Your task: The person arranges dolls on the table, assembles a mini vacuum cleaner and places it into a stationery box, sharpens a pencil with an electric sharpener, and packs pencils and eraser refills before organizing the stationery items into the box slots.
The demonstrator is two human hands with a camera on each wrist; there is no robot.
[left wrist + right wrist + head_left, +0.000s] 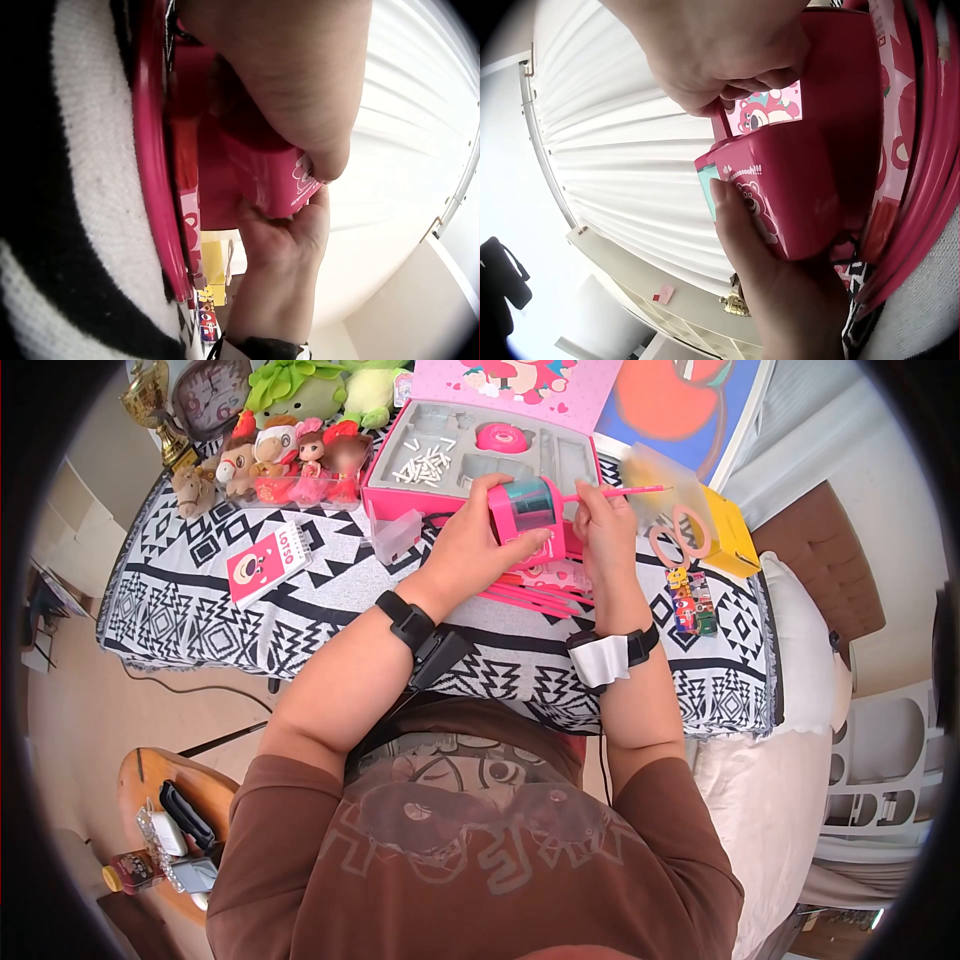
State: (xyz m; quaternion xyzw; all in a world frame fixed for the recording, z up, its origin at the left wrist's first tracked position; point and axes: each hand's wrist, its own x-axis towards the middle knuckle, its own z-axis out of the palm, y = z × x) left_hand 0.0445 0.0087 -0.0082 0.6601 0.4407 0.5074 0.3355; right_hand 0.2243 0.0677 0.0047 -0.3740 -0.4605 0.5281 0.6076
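A pink pencil sharpener (528,510) with a see-through teal section is held above the patterned cloth, in front of an open gift box. My left hand (470,545) grips it from the left, thumb across its front. In the right wrist view that thumb (735,214) lies beside a bear print on the sharpener (802,187). My right hand (608,525) pinches a slim pink pencil (652,489) at the sharpener's right side. The pencil's far end sticks out to the right past the fingers. Several pink pencils (525,598) lie on the cloth below.
The pink box (385,503) holds small white sticks (425,465) and a round pink item (503,437). A clear plastic piece (396,540) and a bear notepad (268,565) lie left. Dolls (312,460) stand behind. Right are a yellow box (738,540) and pink rings (690,532).
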